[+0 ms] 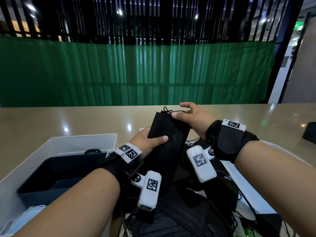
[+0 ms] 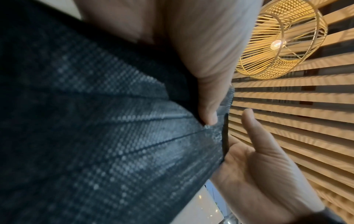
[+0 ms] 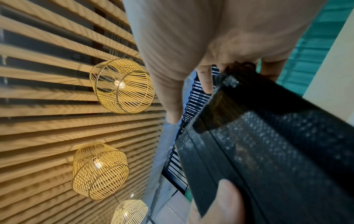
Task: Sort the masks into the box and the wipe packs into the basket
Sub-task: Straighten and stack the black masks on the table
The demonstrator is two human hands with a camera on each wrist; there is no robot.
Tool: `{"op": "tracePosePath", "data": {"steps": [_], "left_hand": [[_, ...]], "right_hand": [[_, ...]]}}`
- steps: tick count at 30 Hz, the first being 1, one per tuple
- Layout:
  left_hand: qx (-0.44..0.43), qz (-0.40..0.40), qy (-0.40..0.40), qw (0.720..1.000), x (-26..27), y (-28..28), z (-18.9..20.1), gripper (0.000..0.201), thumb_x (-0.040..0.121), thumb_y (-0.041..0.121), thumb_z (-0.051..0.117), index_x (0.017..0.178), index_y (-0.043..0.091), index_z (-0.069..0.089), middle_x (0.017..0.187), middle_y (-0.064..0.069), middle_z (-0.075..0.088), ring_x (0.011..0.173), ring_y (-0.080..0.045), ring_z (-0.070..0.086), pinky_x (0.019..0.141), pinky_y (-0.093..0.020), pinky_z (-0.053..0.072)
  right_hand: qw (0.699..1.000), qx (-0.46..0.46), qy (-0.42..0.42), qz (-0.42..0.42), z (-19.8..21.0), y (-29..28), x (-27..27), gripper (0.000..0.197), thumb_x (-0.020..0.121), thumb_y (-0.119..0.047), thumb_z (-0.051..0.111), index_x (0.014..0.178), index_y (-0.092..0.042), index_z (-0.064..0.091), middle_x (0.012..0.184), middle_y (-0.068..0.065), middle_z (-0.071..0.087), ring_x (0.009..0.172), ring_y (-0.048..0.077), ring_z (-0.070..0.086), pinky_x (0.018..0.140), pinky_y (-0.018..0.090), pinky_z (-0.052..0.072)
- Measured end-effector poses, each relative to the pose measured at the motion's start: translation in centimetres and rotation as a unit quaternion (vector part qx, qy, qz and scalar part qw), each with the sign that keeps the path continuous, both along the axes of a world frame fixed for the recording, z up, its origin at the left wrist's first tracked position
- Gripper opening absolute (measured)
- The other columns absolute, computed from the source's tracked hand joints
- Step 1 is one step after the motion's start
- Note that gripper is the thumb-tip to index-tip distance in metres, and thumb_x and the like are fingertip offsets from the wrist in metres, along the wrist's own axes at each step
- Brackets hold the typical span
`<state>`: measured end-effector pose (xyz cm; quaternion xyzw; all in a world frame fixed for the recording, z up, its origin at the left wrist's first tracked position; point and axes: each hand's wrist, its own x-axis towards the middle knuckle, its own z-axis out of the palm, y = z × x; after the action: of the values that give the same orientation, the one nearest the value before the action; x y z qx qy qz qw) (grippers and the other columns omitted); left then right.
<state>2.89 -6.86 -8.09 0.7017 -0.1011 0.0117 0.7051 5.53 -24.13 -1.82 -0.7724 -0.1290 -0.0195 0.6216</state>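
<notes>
I hold a stack of black pleated masks (image 1: pixel 168 134) up over the table with both hands. My left hand (image 1: pixel 153 138) grips its lower part, thumb lying across the front. My right hand (image 1: pixel 179 111) pinches the top end by the ear loops, index finger stretched out. The left wrist view shows the mask fabric (image 2: pixel 95 136) under my left thumb (image 2: pixel 208 106). In the right wrist view the masks (image 3: pixel 277 151) hang from my right fingers (image 3: pixel 205 78). More black masks (image 1: pixel 188 211) lie heaped below. A white box (image 1: pixel 82 142) stands at the left. A green-printed wipe pack (image 1: pixel 246 231) shows at the bottom right.
A dark blue bin (image 1: pixel 51 177) sits inside the white box walls. A pale packet (image 1: pixel 25 218) lies at the lower left. A white curved rim (image 1: pixel 282 151) runs under my right forearm. A black object (image 1: pixel 309 134) sits at the right edge. Glossy beige tabletop (image 1: pixel 68 120) stretches beyond.
</notes>
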Motion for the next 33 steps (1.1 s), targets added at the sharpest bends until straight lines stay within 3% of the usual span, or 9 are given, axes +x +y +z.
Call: {"op": "tracePosePath", "data": {"steps": [4,8,11,14,21,25,27,30,33], "left_hand": [[0.008,-0.01,0.0,1.0,0.1,0.1,-0.3,0.038,0.061,0.022,0.076,0.097,0.024,0.066,0.097,-0.005,0.073,0.095,-0.028,0.068,0.094,-0.048,0.051],[0.029,-0.018,0.009,0.999,0.3,0.2,-0.4,0.035,0.066,0.017,0.078,0.098,0.023,0.064,0.093,-0.002,0.073,0.09,-0.024,0.068,0.093,-0.044,0.052],[0.054,-0.037,0.031,0.997,0.1,0.1,-0.4,0.029,0.073,0.012,0.077,0.097,0.023,0.065,0.093,-0.001,0.073,0.091,-0.024,0.068,0.091,-0.04,0.052],[0.114,-0.052,0.055,0.991,-0.1,0.1,-0.4,0.025,0.072,0.024,0.078,0.095,0.023,0.069,0.095,-0.003,0.074,0.094,-0.025,0.069,0.092,-0.042,0.052],[0.153,-0.066,0.093,0.982,-0.3,0.3,0.2,0.006,0.087,0.025,0.065,0.091,0.021,0.067,0.095,-0.006,0.071,0.096,-0.027,0.066,0.099,-0.043,0.048],[0.193,-0.132,0.14,0.962,-0.2,0.0,-0.3,0.007,0.086,0.02,0.066,0.093,0.018,0.065,0.094,-0.007,0.068,0.095,-0.028,0.063,0.101,-0.045,0.046],[0.207,-0.167,0.174,0.948,0.0,-0.1,-0.6,0.006,0.091,0.013,0.059,0.096,0.013,0.062,0.085,-0.008,0.066,0.08,-0.024,0.064,0.089,-0.044,0.052],[0.206,-0.161,0.212,0.942,-0.3,-0.3,-0.6,0.006,0.093,0.007,0.056,0.089,0.011,0.059,0.067,-0.004,0.062,0.048,-0.011,0.057,0.056,-0.026,0.05],[0.311,-0.112,0.178,0.927,-0.3,-0.3,-0.9,0.014,0.09,0.011,0.06,0.076,0.015,0.06,0.049,0.007,0.053,0.041,-0.005,0.045,0.05,-0.018,0.039]], "right_hand": [[0.996,0.045,0.078,0.027,0.0,0.0,0.1,0.045,0.083,-0.008,0.069,0.121,-0.013,0.046,0.095,0.013,0.062,0.083,0.021,0.064,0.079,0.032,0.054],[0.985,0.076,0.127,0.093,0.2,-0.4,-0.6,0.007,0.087,-0.003,0.061,0.093,-0.007,0.06,0.08,0.009,0.066,0.063,0.014,0.065,0.057,0.023,0.055],[0.983,0.093,0.114,0.108,0.3,-1.0,-0.8,0.018,0.089,0.004,0.052,0.088,-0.01,0.062,0.061,0.001,0.062,0.051,0.009,0.057,0.05,0.018,0.05],[0.986,0.125,0.058,0.089,1.0,-1.5,-0.5,0.026,0.091,0.009,0.042,0.086,-0.01,0.06,0.043,-0.006,0.042,0.037,0.004,0.035,0.04,0.015,0.034],[0.97,0.237,0.005,0.053,3.0,-2.1,-0.7,0.024,0.095,0.0,0.042,0.089,-0.014,0.061,0.051,-0.005,0.038,0.049,0.008,0.041,0.056,0.026,0.046],[0.963,0.269,-0.012,0.003,3.9,-2.6,-0.4,0.029,0.097,-0.002,0.037,0.088,-0.017,0.061,0.048,-0.008,0.039,0.044,0.005,0.045,0.052,0.022,0.05],[0.953,0.301,-0.012,-0.022,4.2,-3.0,-0.4,0.029,0.097,-0.002,0.035,0.088,-0.016,0.059,0.048,-0.007,0.038,0.039,0.005,0.041,0.045,0.018,0.045],[0.94,0.336,-0.024,-0.051,4.4,-3.7,-0.4,0.03,0.097,-0.001,0.032,0.087,-0.015,0.057,0.05,-0.006,0.036,0.035,0.004,0.032,0.04,0.013,0.033],[0.933,0.348,-0.046,-0.082,4.6,-4.6,-0.4,0.029,0.097,-0.002,0.032,0.086,-0.016,0.056,0.046,-0.008,0.036,0.033,0.004,0.027,0.037,0.012,0.024]]}}
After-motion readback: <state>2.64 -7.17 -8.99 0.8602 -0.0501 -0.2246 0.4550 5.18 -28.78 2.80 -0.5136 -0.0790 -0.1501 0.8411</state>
